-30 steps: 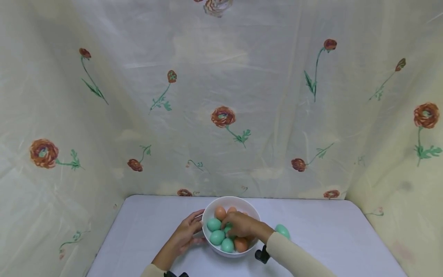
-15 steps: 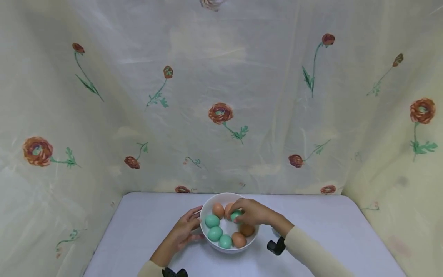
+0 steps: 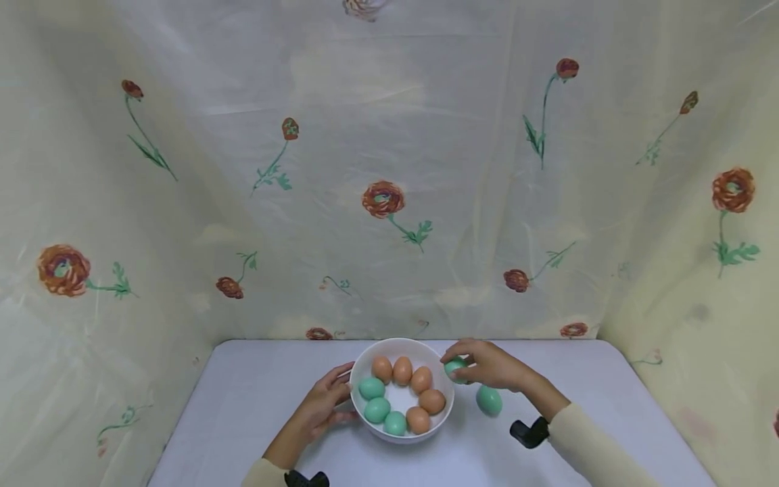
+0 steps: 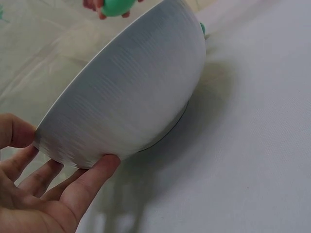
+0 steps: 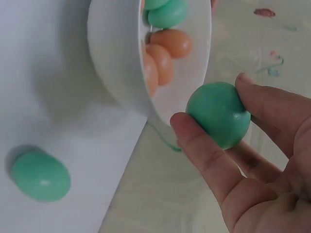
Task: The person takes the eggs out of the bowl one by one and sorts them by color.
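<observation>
A white bowl [image 3: 359, 421] stands on the table, holding three green eggs [image 3: 376, 410] on its left side and several orange eggs [image 3: 432, 402] along its back and right. My left hand [image 3: 325, 408] touches the bowl's outer left wall, its fingers spread along the side below the rim [image 4: 80, 73]. Just past the bowl's right rim, my right hand [image 3: 489, 365] pinches a green egg [image 5: 218, 114] between thumb and fingertips, raised over the table. A second loose green egg [image 3: 489, 400] lies on the table right of the bowl, beneath the right wrist.
The white-covered table [image 3: 255, 379] has rounded far corners. Pale cloth with printed flowers [image 3: 383, 199] hangs behind it and along both sides. Black wrist bands [image 3: 529, 433] sit at both cuffs.
My right hand has lifted a green egg from the bowl's middle and carried it rightward over the rim. The left hand stays at the bowl. The loose egg on the table is uncovered again.
</observation>
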The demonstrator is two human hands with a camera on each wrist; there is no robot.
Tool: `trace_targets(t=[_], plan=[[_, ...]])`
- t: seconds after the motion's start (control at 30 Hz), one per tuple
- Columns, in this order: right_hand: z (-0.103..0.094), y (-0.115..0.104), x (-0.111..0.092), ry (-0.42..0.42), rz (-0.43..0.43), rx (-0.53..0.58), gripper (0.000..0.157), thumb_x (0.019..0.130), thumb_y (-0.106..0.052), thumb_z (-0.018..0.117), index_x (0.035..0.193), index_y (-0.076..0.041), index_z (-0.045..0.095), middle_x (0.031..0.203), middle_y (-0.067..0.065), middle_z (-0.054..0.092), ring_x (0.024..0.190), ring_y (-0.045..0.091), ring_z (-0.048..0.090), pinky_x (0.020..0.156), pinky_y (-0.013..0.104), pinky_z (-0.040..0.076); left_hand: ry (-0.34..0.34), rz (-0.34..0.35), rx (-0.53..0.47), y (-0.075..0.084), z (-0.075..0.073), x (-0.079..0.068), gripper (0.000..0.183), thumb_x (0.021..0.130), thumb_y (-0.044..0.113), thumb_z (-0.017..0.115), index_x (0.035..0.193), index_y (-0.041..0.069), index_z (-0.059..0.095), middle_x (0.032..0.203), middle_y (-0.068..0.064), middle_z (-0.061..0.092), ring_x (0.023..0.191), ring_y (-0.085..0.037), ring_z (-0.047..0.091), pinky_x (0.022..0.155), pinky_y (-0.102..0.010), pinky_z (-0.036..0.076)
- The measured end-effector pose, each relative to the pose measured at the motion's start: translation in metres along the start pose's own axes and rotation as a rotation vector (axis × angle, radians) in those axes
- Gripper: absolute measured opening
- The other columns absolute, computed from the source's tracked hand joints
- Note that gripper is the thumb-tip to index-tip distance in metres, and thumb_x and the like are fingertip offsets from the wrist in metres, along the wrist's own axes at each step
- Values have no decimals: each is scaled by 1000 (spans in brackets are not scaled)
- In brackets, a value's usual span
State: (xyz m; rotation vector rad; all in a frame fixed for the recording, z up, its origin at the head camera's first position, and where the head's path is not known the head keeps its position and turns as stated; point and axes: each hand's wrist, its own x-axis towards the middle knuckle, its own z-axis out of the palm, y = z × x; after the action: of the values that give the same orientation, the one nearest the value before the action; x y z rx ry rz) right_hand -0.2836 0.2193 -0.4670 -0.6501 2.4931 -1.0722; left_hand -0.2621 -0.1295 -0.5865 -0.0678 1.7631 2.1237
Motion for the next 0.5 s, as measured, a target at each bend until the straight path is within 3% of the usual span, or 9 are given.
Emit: trace_targets(t=[0.3,0.5], plan=[[-17,37,-26,59,89,90,29,91,-11,70,119,-6,68,130,20,58,100,23,66,77,36,63,18,-17,8,-1,1,1,63,94,11,54,154,15,38,160,-21,34,136,-41,49,87,-52,59],[-21,58,-40,102,129,64,28,90,-4,69,118,-3,69,124,21,60,95,22,66,76,38,63,17,-10,0,0,1,1,63,93,11,55,154,14,38,160,-21,34,133,-37,52,87,-52,59]])
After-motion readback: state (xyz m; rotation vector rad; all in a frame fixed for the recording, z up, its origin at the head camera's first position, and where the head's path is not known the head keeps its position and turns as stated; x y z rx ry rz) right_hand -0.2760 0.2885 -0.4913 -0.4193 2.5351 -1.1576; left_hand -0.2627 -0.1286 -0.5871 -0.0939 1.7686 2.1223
